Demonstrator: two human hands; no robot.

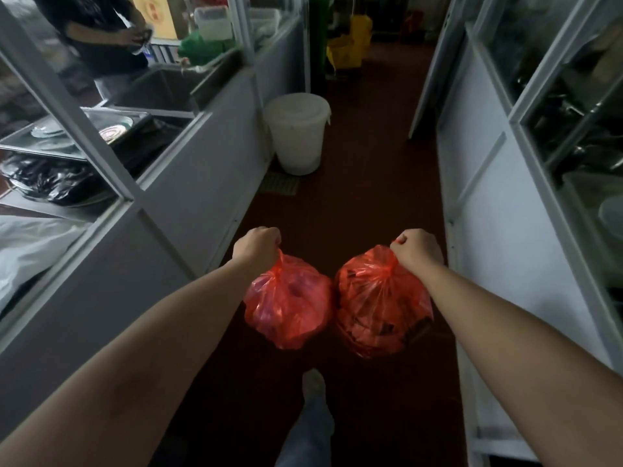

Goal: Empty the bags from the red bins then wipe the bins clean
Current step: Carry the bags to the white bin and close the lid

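Left hand [258,246]: I record it closed in a tight fist round the gathered neck of the left red bag [288,308], which hangs below it.
Right hand [416,247]: fisted the same way round the twisted neck of the right red bag [384,311].
Hands, relation: apart, level with each other, both arms stretched forward.
Bags, count: two, red, translucent and full. They hang side by side at near centre over the dark floor [371,163]. I cannot tell whether they touch.
Buckets, count: one white lidded bucket [296,133] far along the left partition, and one yellow mop bucket [347,48] beyond it.
Persons, count: one other person [97,38], far left behind glass.
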